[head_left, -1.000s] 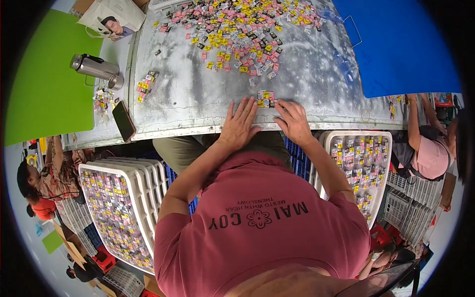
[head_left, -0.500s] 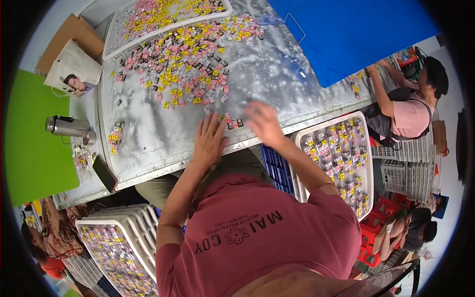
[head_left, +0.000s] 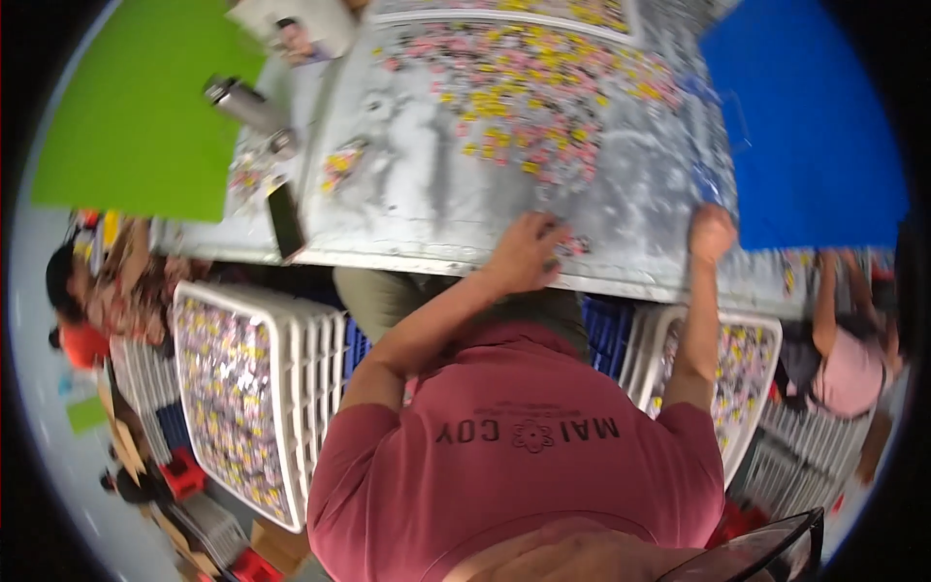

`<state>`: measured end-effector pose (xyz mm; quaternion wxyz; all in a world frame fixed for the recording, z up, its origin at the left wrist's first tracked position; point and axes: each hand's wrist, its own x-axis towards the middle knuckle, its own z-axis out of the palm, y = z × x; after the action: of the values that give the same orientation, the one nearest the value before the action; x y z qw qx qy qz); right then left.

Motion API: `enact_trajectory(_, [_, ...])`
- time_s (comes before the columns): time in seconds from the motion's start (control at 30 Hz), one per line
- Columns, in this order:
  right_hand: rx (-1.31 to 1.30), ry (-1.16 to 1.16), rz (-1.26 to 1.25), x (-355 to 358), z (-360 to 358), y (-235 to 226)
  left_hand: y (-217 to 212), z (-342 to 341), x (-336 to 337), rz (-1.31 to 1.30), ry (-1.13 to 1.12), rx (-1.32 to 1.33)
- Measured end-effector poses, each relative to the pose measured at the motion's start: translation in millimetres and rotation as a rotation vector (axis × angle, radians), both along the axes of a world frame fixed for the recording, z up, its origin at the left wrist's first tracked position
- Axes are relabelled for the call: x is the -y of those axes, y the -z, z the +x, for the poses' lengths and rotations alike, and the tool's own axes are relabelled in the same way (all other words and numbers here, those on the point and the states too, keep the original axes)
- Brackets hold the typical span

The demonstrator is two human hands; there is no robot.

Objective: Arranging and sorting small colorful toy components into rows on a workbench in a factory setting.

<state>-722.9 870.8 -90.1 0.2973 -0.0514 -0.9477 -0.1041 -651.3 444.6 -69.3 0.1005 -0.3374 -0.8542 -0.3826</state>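
Note:
My left hand (head_left: 526,254) rests at the near table edge, its fingers bent and apart. Right beside its fingertips lies a little cluster of pink, black and white pieces (head_left: 578,246). Farther to the right, my right hand (head_left: 713,235) is closed at the near end of some crumpled clear plastic (head_left: 707,181), which looks like a bag. Blur hides exactly how the fingers grip it. Beyond my hands spreads a loose heap of small yellow, pink, black and clear pieces (head_left: 529,92).
A white tray (head_left: 504,16) stands behind the heap. At left are a small pile (head_left: 341,167), a phone (head_left: 284,221), a steel flask (head_left: 242,103) and a green board (head_left: 145,116). A blue board (head_left: 815,136) is at right. Filled trays (head_left: 228,388) flank me; a co-worker (head_left: 853,359) sits right.
My view has turned to the right. My right hand has moved away from the small cluster, right and outward to the clear plastic. My left hand's flat fingers are now bent beside the cluster.

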Motion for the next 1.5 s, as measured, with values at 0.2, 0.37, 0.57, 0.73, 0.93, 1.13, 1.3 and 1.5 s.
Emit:
enact_trajectory(0.2, [-0.051,0.028,-0.177,2,11,1,-4,5,23,-0.002,-0.097,0.044])
enact_trajectory(0.37, [-0.047,0.018,-0.246,-3,10,-3,-7,-1,52,0.186,-0.293,0.087])
enact_trajectory(0.57, [-0.162,-0.133,-0.359,5,14,-14,-35,-46,150,0.140,-0.586,-0.079])
enact_trajectory(0.73, [-0.134,-0.104,-0.381,25,22,-31,-36,-76,256,0.081,-0.878,-0.097])
enact_trajectory(0.93, [-0.125,-0.334,-0.457,77,29,-33,-10,-77,314,-0.128,-0.940,-0.066])
enact_trajectory(1.13, [-0.029,-0.497,-0.578,121,46,-25,-6,-76,314,-0.196,-0.833,-0.026])
enact_trajectory(1.3, [0.088,-0.721,-0.612,170,67,-31,2,-70,322,-0.146,-0.870,0.216])
enact_trajectory(1.5, [0.264,-0.993,-0.543,225,83,-30,16,-88,352,-0.088,-0.820,0.301])
